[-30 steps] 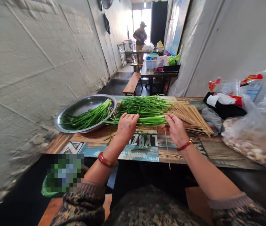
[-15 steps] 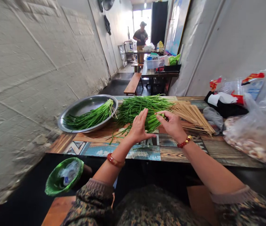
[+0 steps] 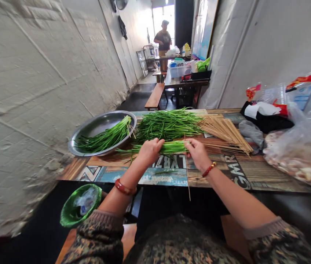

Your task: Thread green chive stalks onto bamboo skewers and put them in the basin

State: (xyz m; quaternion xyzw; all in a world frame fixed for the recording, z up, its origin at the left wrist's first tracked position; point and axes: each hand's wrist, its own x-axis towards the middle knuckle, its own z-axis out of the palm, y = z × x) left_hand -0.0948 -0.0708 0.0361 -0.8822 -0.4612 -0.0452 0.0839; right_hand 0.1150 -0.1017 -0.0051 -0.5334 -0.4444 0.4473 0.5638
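Note:
A small bunch of garlic chives (image 3: 173, 147) stretches sideways between my two hands, above the table's near side. My left hand (image 3: 150, 151) is closed around its leafy part. At the pale stem end, the fingers of my right hand (image 3: 198, 154) pinch the bunch. A thin wooden skewer (image 3: 187, 179) crosses the stems beside my right fingertips and points down past the table edge; whether it pierces them I cannot tell. Behind my hands lies a large pile of loose chives (image 3: 169, 124). Bare wooden skewers (image 3: 224, 132) are heaped to its right.
A steel basin (image 3: 74, 146) on the left holds chives on skewers. Plastic bags (image 3: 306, 146), one with pale pieces inside, crowd the table's right end. A green-lined bin (image 3: 64, 212) stands below left. Farther back are a bench (image 3: 155, 96), another table and a person (image 3: 163, 38).
My left hand has gone from spread fingers to a closed grip on the bunch. The bunch is now level and nearer me, and a skewer shows across its stems.

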